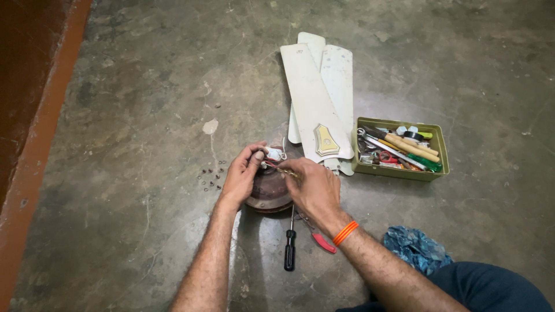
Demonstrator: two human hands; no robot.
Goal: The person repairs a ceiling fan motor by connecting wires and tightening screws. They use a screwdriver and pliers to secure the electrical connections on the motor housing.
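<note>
On the concrete floor (144, 115), just before the person's knees, a rusty round fan motor (267, 193) lies with both hands over it: the left hand (243, 173) pinches a small white part (274, 154) with wires at the motor's top, its grip closed on that part. The right hand (315, 188) grips a thin tool (284, 170) pointed at the same part. Near the motor lie a black screwdriver (289, 248), red pliers (321, 238), white fan blades (315, 98), a green toolbox (436, 144), small screws (211, 178) and a blue cloth (416, 248).
</note>
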